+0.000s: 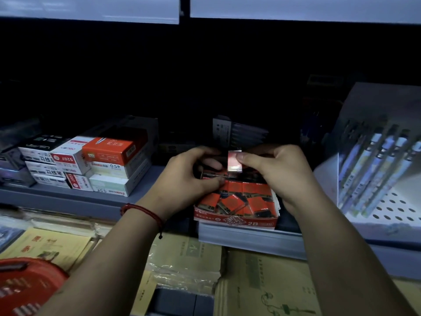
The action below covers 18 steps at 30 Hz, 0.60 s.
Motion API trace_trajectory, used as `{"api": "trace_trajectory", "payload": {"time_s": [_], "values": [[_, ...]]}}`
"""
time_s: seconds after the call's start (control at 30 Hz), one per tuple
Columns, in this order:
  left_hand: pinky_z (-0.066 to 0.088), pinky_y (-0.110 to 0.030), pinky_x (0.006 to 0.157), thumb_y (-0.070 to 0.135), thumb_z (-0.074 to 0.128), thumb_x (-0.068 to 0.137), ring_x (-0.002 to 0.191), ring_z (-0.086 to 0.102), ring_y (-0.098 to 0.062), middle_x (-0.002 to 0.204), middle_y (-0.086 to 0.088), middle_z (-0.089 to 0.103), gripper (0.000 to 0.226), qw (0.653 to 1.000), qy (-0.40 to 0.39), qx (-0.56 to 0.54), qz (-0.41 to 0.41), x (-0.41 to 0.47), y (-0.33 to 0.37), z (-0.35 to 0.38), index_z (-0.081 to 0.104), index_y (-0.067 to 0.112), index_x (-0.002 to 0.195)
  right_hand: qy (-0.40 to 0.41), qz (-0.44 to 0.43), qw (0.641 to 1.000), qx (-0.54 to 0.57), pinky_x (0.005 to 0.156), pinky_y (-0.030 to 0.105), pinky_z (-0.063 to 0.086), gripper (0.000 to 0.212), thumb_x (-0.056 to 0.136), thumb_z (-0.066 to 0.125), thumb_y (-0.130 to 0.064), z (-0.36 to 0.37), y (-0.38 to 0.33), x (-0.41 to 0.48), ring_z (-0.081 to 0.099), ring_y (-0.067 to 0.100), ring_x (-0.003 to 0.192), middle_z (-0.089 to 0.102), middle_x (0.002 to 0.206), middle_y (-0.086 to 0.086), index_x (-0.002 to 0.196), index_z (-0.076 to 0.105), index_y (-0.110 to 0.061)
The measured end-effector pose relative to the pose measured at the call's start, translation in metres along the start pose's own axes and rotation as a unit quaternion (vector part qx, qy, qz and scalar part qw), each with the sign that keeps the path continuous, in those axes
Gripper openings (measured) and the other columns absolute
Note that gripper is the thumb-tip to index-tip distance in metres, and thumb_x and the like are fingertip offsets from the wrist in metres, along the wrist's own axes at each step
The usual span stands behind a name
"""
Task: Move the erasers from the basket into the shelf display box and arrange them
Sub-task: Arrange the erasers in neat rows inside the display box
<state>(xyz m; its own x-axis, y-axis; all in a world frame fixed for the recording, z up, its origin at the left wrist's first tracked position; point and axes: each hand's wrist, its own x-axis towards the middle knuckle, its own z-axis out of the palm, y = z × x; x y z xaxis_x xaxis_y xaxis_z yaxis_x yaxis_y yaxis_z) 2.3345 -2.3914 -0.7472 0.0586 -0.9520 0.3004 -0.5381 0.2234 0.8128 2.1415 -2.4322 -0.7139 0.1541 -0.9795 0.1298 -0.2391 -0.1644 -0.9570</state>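
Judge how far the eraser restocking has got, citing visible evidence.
Done: the display box holds many erasers, some skewed. In hand: the right hand pinches one eraser over the back row; the left hand holds erasers there. Left: seat it, straighten rows; basket contents unclear.

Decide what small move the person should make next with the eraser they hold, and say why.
Probably lower the eraser, pinched upright by the right hand, into the back of the display box, next to the left hand. The front erasers already crowd their rows, some tilted.

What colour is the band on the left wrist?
Red; the band shows best in the head view.
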Motion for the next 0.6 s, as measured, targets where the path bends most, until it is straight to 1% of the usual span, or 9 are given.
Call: {"api": "trace_trajectory", "payload": {"time_s": [0.07, 0.1, 0.2, 0.27, 0.33, 0.37, 0.43, 0.5, 0.6], "values": [[0.053, -0.012, 0.071, 0.025, 0.085, 0.078, 0.09, 0.066, 0.001, 0.104, 0.016, 0.072, 0.057, 1.0, 0.002, -0.003, 0.002, 0.001, -0.003, -0.002, 0.058, 0.038, 0.126, 0.013, -0.012, 0.999, -0.038, 0.078, 0.051, 0.06, 0.018, 0.078, 0.083, -0.029, 0.007, 0.001, 0.005, 0.073, 0.025, 0.075, 0.075, 0.077, 0.005, 0.078, 0.075, -0.013], [0.053, -0.012, 0.072, 0.026, 0.085, 0.078, 0.09, 0.065, 0.0, 0.104, 0.016, 0.072, 0.056, 1.0, 0.004, -0.001, 0.005, 0.001, -0.004, -0.003, 0.06, 0.037, 0.126, 0.017, -0.024, 0.998, -0.058, 0.077, 0.048, 0.06, 0.017, 0.078, 0.083, -0.03, 0.011, 0.002, 0.007, 0.072, 0.023, 0.075, 0.074, 0.077, 0.003, 0.08, 0.074, -0.015], [0.054, -0.019, 0.078, 0.025, 0.084, 0.078, 0.091, 0.065, -0.005, 0.099, 0.019, 0.072, 0.042, 1.0, 0.021, 0.014, 0.002, 0.003, -0.01, -0.006, 0.067, 0.036, 0.114, 0.006, -0.059, 0.992, -0.109, 0.07, 0.031, 0.057, 0.012, 0.082, 0.079, -0.03, 0.021, 0.004, 0.013, 0.068, 0.013, 0.076, 0.072, 0.08, -0.004, 0.089, 0.074, -0.022], [0.05, -0.012, 0.072, 0.023, 0.083, 0.079, 0.087, 0.063, -0.004, 0.09, 0.031, 0.068, 0.035, 0.999, 0.036, 0.035, -0.002, 0.004, -0.012, -0.007, 0.068, 0.036, 0.108, -0.001, -0.066, 0.985, -0.157, 0.064, 0.026, 0.053, 0.013, 0.085, 0.076, -0.031, 0.026, 0.004, 0.015, 0.066, 0.009, 0.073, 0.071, 0.08, -0.005, 0.094, 0.074, -0.022], [0.045, -0.006, 0.065, 0.022, 0.082, 0.081, 0.083, 0.061, 0.0, 0.081, 0.04, 0.062, 0.034, 0.998, 0.038, 0.042, -0.005, 0.004, -0.014, -0.007, 0.069, 0.034, 0.11, 0.001, -0.072, 0.978, -0.193, 0.064, 0.025, 0.052, 0.015, 0.087, 0.074, -0.032, 0.031, 0.005, 0.016, 0.065, 0.008, 0.072, 0.071, 0.08, -0.005, 0.097, 0.074, -0.021], [0.045, -0.006, 0.064, 0.022, 0.081, 0.082, 0.082, 0.061, 0.002, 0.08, 0.038, 0.062, 0.034, 0.998, 0.038, 0.042, -0.006, 0.004, -0.015, -0.007, 0.069, 0.033, 0.112, 0.002, -0.078, 0.976, -0.203, 0.063, 0.023, 0.051, 0.016, 0.087, 0.074, -0.032, 0.032, 0.006, 0.016, 0.065, 0.009, 0.074, 0.07, 0.082, -0.006, 0.098, 0.074, -0.021], [0.047, -0.008, 0.068, 0.02, 0.077, 0.085, 0.082, 0.063, 0.002, 0.081, 0.026, 0.065, 0.031, 0.998, 0.038, 0.052, -0.002, 0.006, -0.016, -0.007, 0.071, 0.03, 0.114, -0.004, -0.087, 0.973, -0.213, 0.063, 0.021, 0.046, 0.021, 0.086, 0.075, -0.031, 0.033, 0.005, 0.017, 0.065, 0.01, 0.08, 0.07, 0.087, -0.007, 0.104, 0.073, -0.022], [0.053, -0.017, 0.075, 0.02, 0.074, 0.088, 0.087, 0.066, 0.002, 0.092, 0.02, 0.069, 0.027, 0.998, 0.025, 0.066, 0.006, 0.007, -0.016, -0.007, 0.073, 0.028, 0.114, -0.033, -0.086, 0.969, -0.228, 0.064, 0.019, 0.046, 0.022, 0.087, 0.074, -0.031, 0.031, 0.004, 0.017, 0.064, 0.008, 0.08, 0.069, 0.086, -0.01, 0.107, 0.072, -0.024], [0.057, -0.022, 0.078, 0.016, 0.069, 0.092, 0.088, 0.069, 0.004, 0.097, 0.016, 0.074, 0.021, 0.998, 0.006, 0.062, 0.014, 0.007, -0.015, -0.006, 0.076, 0.025, 0.11, -0.083, -0.066, 0.968, -0.229, 0.066, 0.023, 0.052, 0.012, 0.087, 0.074, -0.03, 0.026, 0.003, 0.016, 0.066, 0.009, 0.077, 0.069, 0.084, -0.008, 0.098, 0.074, -0.027]]}}
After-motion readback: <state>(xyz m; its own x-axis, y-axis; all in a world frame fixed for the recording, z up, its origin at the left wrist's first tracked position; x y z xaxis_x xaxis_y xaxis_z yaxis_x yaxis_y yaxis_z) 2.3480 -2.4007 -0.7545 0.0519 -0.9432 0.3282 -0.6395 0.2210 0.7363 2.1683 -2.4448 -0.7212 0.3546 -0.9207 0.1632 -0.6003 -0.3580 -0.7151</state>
